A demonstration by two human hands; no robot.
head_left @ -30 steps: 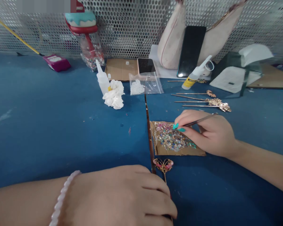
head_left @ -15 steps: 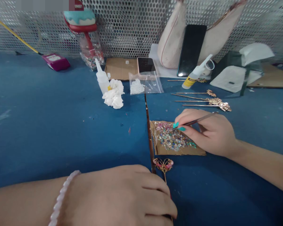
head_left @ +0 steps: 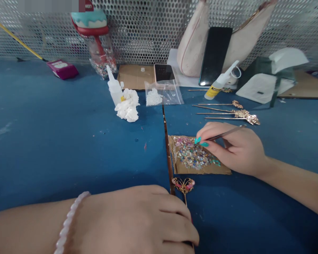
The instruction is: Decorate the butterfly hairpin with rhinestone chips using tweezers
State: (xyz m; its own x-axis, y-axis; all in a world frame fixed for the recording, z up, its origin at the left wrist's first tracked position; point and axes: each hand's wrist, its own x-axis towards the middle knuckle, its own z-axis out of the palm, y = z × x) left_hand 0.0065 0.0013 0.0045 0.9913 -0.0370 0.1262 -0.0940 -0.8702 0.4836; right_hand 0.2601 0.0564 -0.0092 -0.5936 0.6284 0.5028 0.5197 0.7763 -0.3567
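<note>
Tweezers are pinched in my right hand, their tips down among small coloured stones. The stones are spread over a piece of cardboard; pink ones lie toward its far left, green ones toward the right. At the lower middle my left hand is closed around the stem of a gold hairpin. The pin's butterfly-shaped head, set with pink and red pieces, sticks out past my fingers, just below the cardboard. Much of the stem and my left fingertips are hidden.
Several gold hairpins lie beyond my right hand, near a tilted glue bottle. Farther back are a clear bag of white beads, crumpled tissue, a white squeeze bottle, a phone and a handbag.
Almost nothing differs. Both hands, the tweezers and the hairpin hold the same places, with only a tiny shift of the view.
</note>
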